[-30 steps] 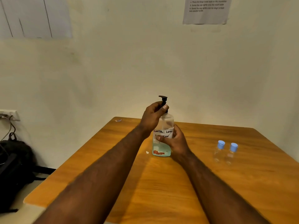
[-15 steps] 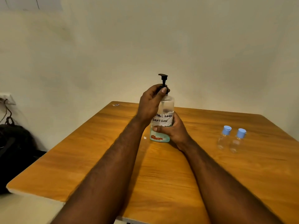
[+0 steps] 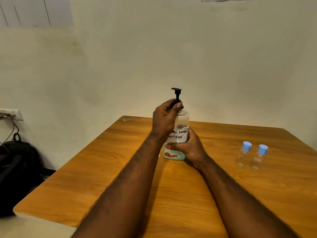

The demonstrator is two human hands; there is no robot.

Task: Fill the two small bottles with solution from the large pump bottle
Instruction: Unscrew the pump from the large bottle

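Gripped at its black collar by the curled fingers and thumb of the left hand (image 3: 165, 119), the large pump bottle (image 3: 183, 119) is kept upright on the wooden table (image 3: 120, 177), near the middle of the far half. Its lower body is wrapped by the right hand (image 3: 189, 148), with the thumb laid across the front below a white handwritten label (image 3: 179, 134). The black pump head (image 3: 176, 91) is left uncovered above the left hand. At about 3 o'clock from the pump bottle, well apart from it, two small bottles (image 3: 244, 154) (image 3: 259, 157) of clear plastic are stood just beside each other, both closed with blue caps. A tiny scrap (image 3: 127, 119) is seen near the table's far corner at 11 o'clock. The tabletop is grained orange-brown with a rounded near-left corner. Off the table at 9 o'clock, a black bag (image 3: 15, 174) is set against the pale wall (image 3: 171, 48), below a wall socket (image 3: 10, 112) with cables. Sheets of paper (image 3: 34, 11) are fixed to the wall at upper left.
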